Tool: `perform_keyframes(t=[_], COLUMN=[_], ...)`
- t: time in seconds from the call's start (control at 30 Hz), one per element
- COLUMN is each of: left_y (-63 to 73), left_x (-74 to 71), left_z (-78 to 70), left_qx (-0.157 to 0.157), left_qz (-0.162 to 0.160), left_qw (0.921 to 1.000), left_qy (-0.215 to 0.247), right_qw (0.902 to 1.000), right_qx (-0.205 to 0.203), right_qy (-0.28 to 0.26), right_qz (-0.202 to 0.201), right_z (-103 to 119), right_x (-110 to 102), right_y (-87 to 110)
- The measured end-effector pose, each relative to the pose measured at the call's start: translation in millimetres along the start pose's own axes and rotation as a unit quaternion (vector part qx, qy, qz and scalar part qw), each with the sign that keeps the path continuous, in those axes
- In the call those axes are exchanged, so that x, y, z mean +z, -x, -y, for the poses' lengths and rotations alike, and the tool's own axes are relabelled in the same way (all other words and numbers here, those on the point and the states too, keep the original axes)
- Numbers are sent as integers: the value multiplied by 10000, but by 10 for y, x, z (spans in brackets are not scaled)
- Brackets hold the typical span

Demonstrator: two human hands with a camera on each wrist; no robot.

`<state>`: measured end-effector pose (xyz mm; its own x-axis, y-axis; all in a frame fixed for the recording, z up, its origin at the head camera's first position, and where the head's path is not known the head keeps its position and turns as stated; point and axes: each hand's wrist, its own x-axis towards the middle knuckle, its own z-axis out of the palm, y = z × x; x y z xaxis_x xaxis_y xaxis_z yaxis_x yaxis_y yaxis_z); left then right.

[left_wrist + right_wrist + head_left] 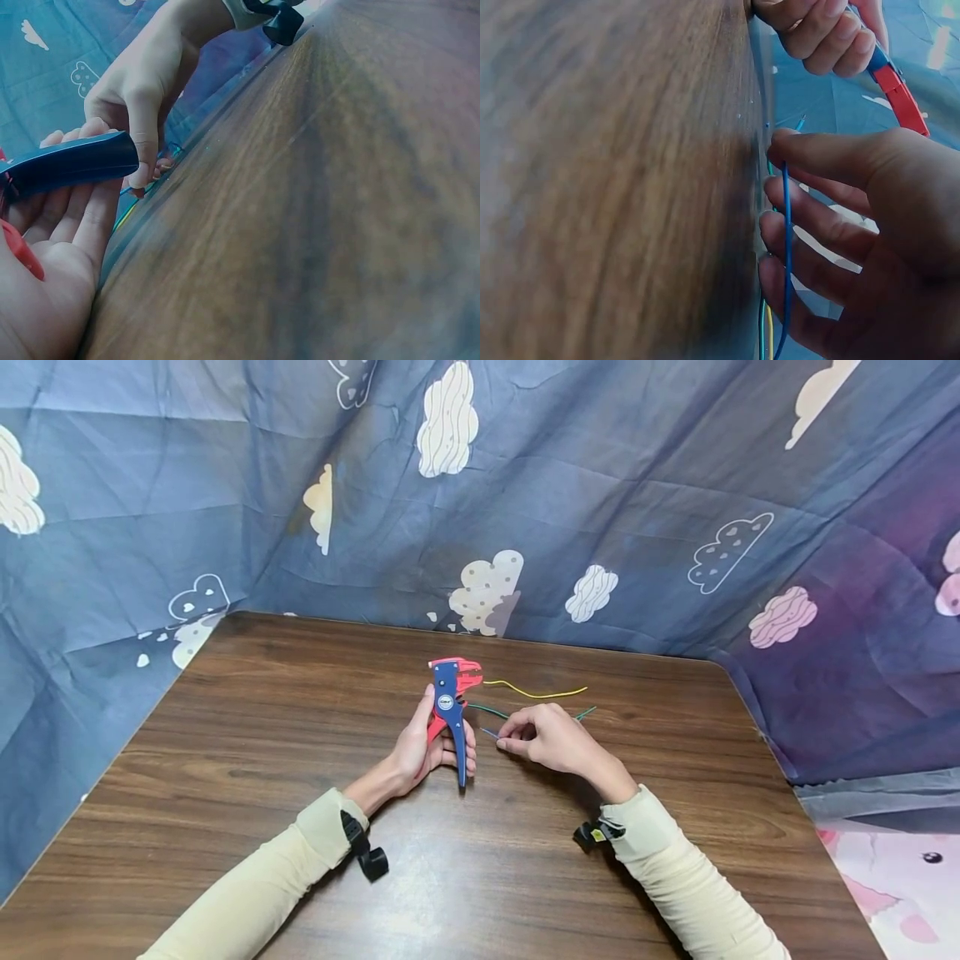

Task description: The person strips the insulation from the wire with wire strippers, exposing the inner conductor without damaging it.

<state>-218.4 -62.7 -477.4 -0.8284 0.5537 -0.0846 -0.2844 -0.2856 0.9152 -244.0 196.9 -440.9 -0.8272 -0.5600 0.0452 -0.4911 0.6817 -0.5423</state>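
Observation:
My left hand (pixel 420 747) holds a blue and red wire stripper (pixel 447 693) upright, its red jaws facing right and its handles down in the palm. The blue handle (pixel 82 159) lies across my fingers in the left wrist view. Just right of the tool, my right hand (pixel 558 739) pinches a blue wire (pixel 787 247) between thumb and forefinger. A short end of this wire points left toward the stripper, apart from it. In the right wrist view its length runs down past the other fingers.
A yellow wire (pixel 536 696) lies on the brown wooden table (pixel 262 718), right of the stripper's jaws. The green wire (pixel 486 708) passes behind my right hand, partly hidden. Dark blue cloud-patterned cloth (pixel 375 568) hangs along the table's far edge and sides.

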Motion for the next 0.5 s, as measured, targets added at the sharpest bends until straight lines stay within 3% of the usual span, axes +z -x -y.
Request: perform_keyframes(t=[0.5], left_y=[-4], left_x=[-5], left_z=[-15], left_qx=[-53], left_qz=[-4], left_qw=[10000], left_qy=[-24], right_qw=[9995], right_qx=[145], right_qy=[80], right_qz=[253], right_z=[13], right_x=[17], right_y=[-89])
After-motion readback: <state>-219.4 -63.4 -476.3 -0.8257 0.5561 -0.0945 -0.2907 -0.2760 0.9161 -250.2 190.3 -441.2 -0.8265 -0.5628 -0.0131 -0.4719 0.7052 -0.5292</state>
